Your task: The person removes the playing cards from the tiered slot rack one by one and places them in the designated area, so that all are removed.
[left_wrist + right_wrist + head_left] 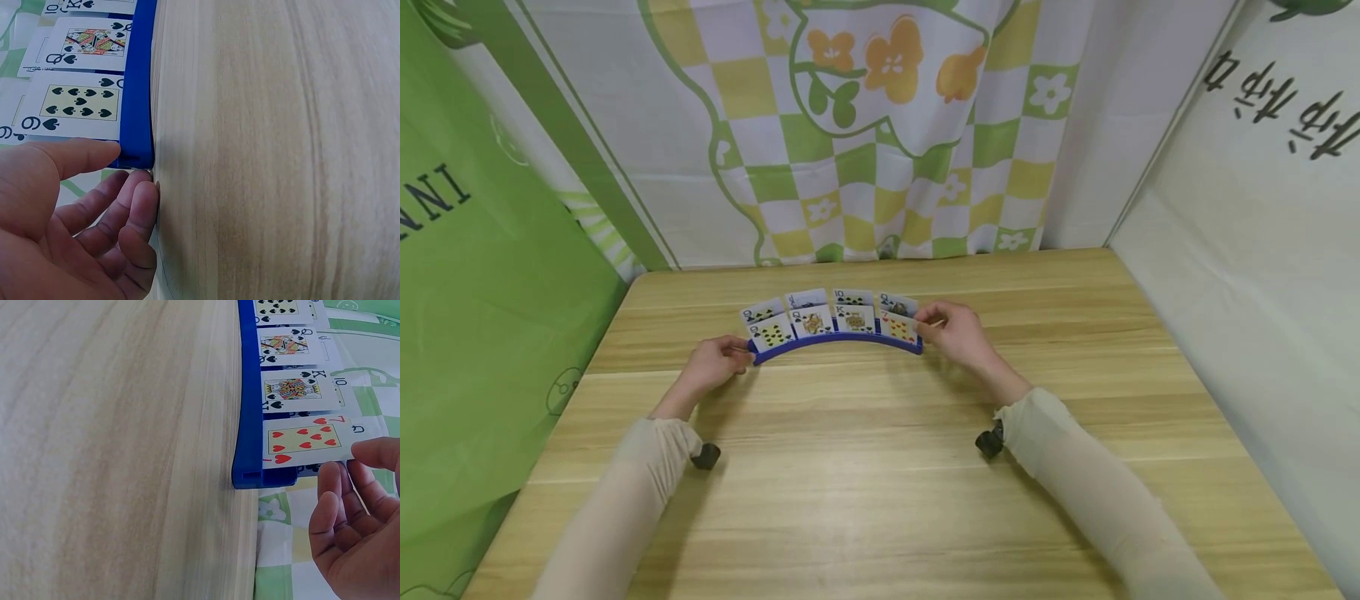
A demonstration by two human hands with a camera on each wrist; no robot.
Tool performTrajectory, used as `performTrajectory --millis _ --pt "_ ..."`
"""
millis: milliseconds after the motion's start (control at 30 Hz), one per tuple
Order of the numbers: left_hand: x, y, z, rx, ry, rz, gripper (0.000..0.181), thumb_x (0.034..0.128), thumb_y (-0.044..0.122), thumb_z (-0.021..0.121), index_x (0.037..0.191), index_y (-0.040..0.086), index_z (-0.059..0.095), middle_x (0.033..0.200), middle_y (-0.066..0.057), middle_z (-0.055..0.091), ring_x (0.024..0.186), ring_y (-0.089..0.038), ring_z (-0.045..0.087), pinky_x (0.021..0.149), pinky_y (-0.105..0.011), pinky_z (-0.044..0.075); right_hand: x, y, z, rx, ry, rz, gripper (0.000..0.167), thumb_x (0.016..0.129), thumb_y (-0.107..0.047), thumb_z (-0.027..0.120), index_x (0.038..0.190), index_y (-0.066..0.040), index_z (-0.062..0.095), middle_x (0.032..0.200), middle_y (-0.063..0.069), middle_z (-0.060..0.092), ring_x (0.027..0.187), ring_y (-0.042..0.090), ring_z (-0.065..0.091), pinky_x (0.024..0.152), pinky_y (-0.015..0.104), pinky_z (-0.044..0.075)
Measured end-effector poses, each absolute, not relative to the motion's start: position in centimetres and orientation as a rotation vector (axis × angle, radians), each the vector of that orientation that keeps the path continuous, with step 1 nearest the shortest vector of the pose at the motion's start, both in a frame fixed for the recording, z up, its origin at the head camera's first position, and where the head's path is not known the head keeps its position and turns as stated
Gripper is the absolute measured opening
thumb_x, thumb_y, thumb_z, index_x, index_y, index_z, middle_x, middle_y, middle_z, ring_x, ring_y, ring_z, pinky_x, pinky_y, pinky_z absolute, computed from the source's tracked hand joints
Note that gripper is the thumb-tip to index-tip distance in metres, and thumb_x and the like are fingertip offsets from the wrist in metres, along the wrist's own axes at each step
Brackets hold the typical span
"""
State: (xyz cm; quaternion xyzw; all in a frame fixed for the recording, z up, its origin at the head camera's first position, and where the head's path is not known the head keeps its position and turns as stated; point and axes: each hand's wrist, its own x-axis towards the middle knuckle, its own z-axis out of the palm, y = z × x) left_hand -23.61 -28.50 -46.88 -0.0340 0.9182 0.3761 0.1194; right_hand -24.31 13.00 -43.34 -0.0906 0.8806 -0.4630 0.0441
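A curved blue card holder point(837, 337) stands on the wooden table with two rows of playing cards. My left hand point(715, 365) grips its left end, the thumb on the front and the other fingers curled beside it in the left wrist view. Near that end sits the nine of spades point(81, 103), then the queen of spades point(94, 41). At the right end my right hand point(957, 333) pinches the outer edge of the seven of hearts point(305, 442), whose lower edge is in the holder. Beside it is the king of spades point(294, 391). Cards behind are partly covered.
The wooden table point(850, 467) reaches back to a checked, flowered curtain point(880, 183). A green panel point(490, 317) borders the left side, a white one point(1247, 250) the right. Black devices point(990, 442) are at both wrists.
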Motion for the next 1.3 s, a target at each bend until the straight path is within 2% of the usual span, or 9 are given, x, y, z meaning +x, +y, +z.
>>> performTrajectory --millis 433,733,1300 --pt "-23.4 -28.3 -46.7 -0.091 2.687 1.091 0.042 0.0968 0.02 0.061 0.13 -0.006 0.058 0.113 -0.025 0.071 0.089 -0.022 0.068 0.072 -0.024 0.049 -24.3 13.2 -43.0 -0.283 2.736 -1.426 0.018 0.097 -0.023 0.064 0.108 -0.009 0.068 0.106 0.011 0.071 0.085 0.023 0.066 0.07 0.032 0.054" --pt "-23.4 -28.3 -46.8 -0.09 2.686 1.082 0.042 0.0965 0.021 0.061 0.128 -0.006 0.058 0.112 -0.024 0.071 0.09 -0.024 0.067 0.073 -0.024 0.047 -24.3 13.6 -42.3 -0.331 2.806 -1.434 0.017 0.096 -0.019 0.065 0.107 -0.007 0.07 0.099 0.012 0.072 0.084 0.023 0.065 0.071 0.03 0.052" --pt "-23.3 -28.3 -46.6 -0.101 2.669 1.082 0.042 0.0967 0.022 0.06 0.13 -0.005 0.058 0.113 -0.024 0.07 0.092 -0.025 0.067 0.074 -0.025 0.047 -24.1 15.2 -41.7 -0.274 2.766 -1.501 0.016 0.096 -0.015 0.062 0.107 -0.005 0.067 0.095 0.014 0.069 0.078 0.02 0.063 0.066 0.027 0.052"
